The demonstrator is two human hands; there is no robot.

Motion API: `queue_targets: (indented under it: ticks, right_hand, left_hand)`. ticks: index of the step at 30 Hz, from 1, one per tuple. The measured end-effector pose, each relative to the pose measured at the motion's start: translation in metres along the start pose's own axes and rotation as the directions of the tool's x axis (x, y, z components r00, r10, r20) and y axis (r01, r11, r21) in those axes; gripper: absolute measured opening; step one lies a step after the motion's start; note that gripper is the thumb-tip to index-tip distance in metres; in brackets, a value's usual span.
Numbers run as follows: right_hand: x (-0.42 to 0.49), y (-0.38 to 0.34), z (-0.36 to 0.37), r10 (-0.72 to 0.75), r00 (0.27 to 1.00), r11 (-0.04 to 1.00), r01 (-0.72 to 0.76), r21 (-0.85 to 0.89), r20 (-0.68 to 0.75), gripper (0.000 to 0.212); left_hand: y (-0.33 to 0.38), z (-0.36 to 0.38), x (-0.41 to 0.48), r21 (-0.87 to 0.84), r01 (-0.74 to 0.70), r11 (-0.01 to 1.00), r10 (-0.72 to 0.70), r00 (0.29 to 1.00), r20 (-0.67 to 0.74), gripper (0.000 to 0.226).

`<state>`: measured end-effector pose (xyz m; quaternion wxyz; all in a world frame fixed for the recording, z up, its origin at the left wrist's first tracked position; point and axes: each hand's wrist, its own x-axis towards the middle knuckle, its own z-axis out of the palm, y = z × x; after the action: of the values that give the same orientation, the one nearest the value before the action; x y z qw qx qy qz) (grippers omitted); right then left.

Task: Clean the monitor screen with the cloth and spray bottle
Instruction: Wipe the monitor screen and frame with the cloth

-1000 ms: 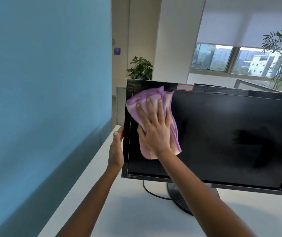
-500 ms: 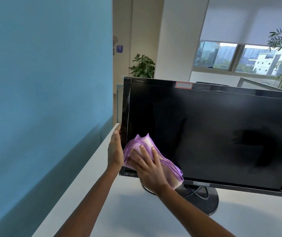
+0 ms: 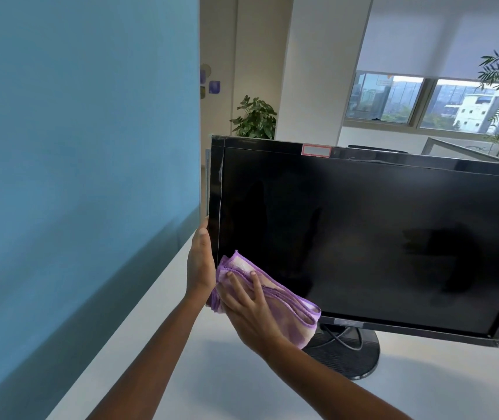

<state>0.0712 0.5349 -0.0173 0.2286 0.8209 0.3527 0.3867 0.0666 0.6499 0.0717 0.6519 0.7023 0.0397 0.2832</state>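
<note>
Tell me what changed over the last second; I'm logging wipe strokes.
The right hand swept the purple cloth down the monitor from its upper left corner to its lower left corner. The left hand kept gripping the monitor's left edge.

**1 head-worn wide-angle camera, aimed forward and slightly down.**
It stands close over the desk (image 3: 212,374), facing the monitor (image 3: 363,237) from near its left front. The left hand (image 3: 201,265) and right hand (image 3: 248,307) reach in from the bottom edge, a blue partition (image 3: 75,147) fills the left, and windows (image 3: 384,98) sit far back right.
</note>
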Motion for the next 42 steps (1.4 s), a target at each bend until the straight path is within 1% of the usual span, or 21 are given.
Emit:
queue_targets:
  ticks: [1,4,5,6,7,9,13,15,16,18,20,22,24,25,27,30,32,34,37,39,42]
  right_hand:
    - [-0.004,0.003,0.001,-0.001,1.0,1.0,0.001,-0.002,0.003,0.056]
    - [-0.024,0.013,0.005,-0.003,1.0,1.0,0.003,-0.005,0.012,0.052]
    - [-0.032,0.018,0.007,0.004,1.0,1.0,-0.003,-0.002,0.022,0.053]
    - [-0.041,0.022,0.009,0.019,0.999,1.0,-0.019,0.0,0.033,0.056]
    - [-0.049,0.027,0.011,0.04,0.998,0.999,-0.04,-0.001,0.042,0.058]
    - [-0.064,0.037,0.016,0.08,0.995,0.997,-0.08,0.007,0.055,0.06]
    - [-0.09,0.06,0.019,0.14,0.988,0.987,-0.144,0.068,0.06,0.058]
    - [-0.103,0.074,0.019,0.167,0.984,0.98,-0.172,0.097,0.06,0.057]
    - [-0.11,0.082,0.02,0.18,0.982,0.976,-0.187,0.11,0.064,0.056]
    - [-0.126,0.099,0.022,0.211,0.975,0.968,-0.217,0.124,0.063,0.055]
    - [-0.141,0.118,0.017,0.274,0.961,0.946,-0.277,0.171,0.036,0.049]
    - [-0.148,0.135,0.005,0.41,0.912,0.878,-0.394,0.273,-0.001,0.046]
    - [-0.141,0.147,-0.007,0.568,0.821,0.778,-0.513,0.363,-0.056,0.049]
    - [-0.132,0.152,-0.014,0.622,0.776,0.741,-0.543,0.396,-0.101,0.046]
    - [-0.106,0.159,-0.029,0.67,0.721,0.706,-0.545,0.452,-0.177,0.045]
    - [-0.051,0.164,-0.052,0.698,0.661,0.675,-0.479,0.562,-0.275,0.047]
    - [-0.011,0.161,-0.065,0.708,0.635,0.657,-0.432,0.618,-0.308,0.048]
    - [0.027,0.152,-0.072,0.686,0.655,0.677,-0.411,0.611,-0.319,0.052]
    - [0.07,0.131,-0.066,0.597,0.742,0.765,-0.411,0.496,-0.305,0.056]
    - [0.084,0.119,-0.052,0.541,0.805,0.816,-0.432,0.383,-0.244,0.06]
    - [0.083,0.117,-0.028,0.499,0.845,0.856,-0.446,0.261,-0.191,0.061]
  left_hand:
    - [0.0,0.0,0.0,0.007,-0.006,1.0,0.006,1.0,0.006,0.076]
    - [-0.002,-0.004,0.0,0.006,-0.035,0.999,0.035,0.999,0.016,0.106]
    - [-0.004,-0.004,0.001,0.006,-0.033,0.999,0.033,0.999,0.015,0.11]
    - [-0.002,-0.004,0.0,0.008,-0.034,0.999,0.034,0.999,0.011,0.108]
    - [0.0,-0.002,-0.001,0.01,-0.036,0.999,0.036,0.999,0.008,0.1]
    - [0.004,0.001,-0.003,0.013,-0.033,0.999,0.033,0.999,-0.001,0.08]
    - [0.003,0.003,-0.004,0.04,-0.032,0.999,0.033,0.999,-0.008,0.065]
    - [0.002,0.004,-0.003,0.054,-0.044,0.998,0.045,0.999,-0.012,0.049]
    - [0.002,0.004,-0.003,0.07,-0.05,0.996,0.052,0.999,-0.017,0.045]
    - [0.003,0.005,-0.004,0.113,-0.07,0.991,0.073,0.997,-0.031,0.044]
    - [0.006,0.007,-0.006,0.17,-0.132,0.976,0.143,0.988,-0.056,0.051]
    - [0.01,0.01,-0.006,0.233,-0.214,0.949,0.24,0.967,-0.086,0.057]
    - [0.015,0.014,-0.003,0.289,-0.277,0.916,0.318,0.942,-0.104,0.056]
    - [0.018,0.017,-0.002,0.307,-0.301,0.903,0.347,0.932,-0.106,0.057]
    - [0.026,0.021,0.001,0.327,-0.334,0.884,0.384,0.917,-0.103,0.064]
    - [0.038,0.027,0.008,0.344,-0.383,0.857,0.435,0.897,-0.086,0.066]
    - [0.044,0.029,0.014,0.353,-0.426,0.833,0.477,0.876,-0.069,0.067]
    - [0.048,0.03,0.02,0.369,-0.472,0.801,0.52,0.853,-0.038,0.074]
    - [0.054,0.035,0.026,0.431,-0.521,0.737,0.57,0.821,0.019,0.075]
    - [0.052,0.039,0.029,0.488,-0.514,0.706,0.573,0.819,0.034,0.076]
    - [0.043,0.044,0.031,0.55,-0.464,0.695,0.545,0.838,0.019,0.077]
